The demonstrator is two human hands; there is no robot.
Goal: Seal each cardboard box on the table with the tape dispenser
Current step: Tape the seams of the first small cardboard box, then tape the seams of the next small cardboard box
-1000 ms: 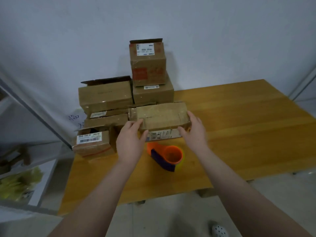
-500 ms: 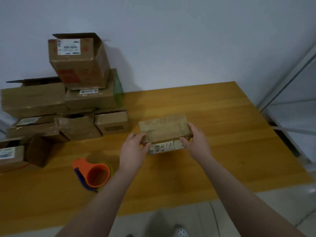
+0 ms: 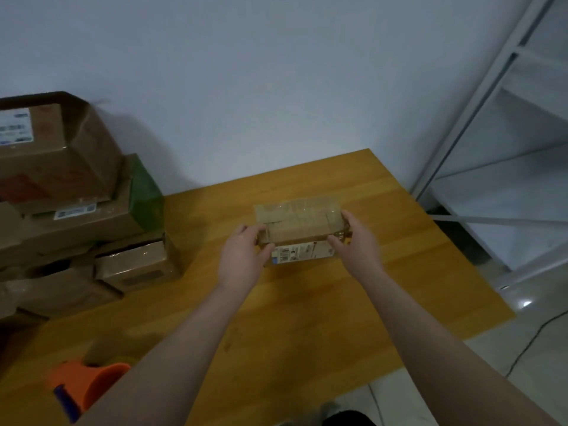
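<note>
Now: small box [image 3: 299, 224] over right-middle of bench [image 3: 307, 318]; left hand [image 3: 242, 259] and right hand [image 3: 353, 241] each have grip clamped on one end. Set it flat, flaps up, clear of box stack [image 3: 76, 210]. Tape dispenser [image 3: 83, 382] lies well apart, near left front edge.

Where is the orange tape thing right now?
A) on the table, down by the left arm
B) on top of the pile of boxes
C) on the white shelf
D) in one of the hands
A: the orange tape dispenser sits on the table at the near left, while the left hand and right hand both hold the small box.
</note>
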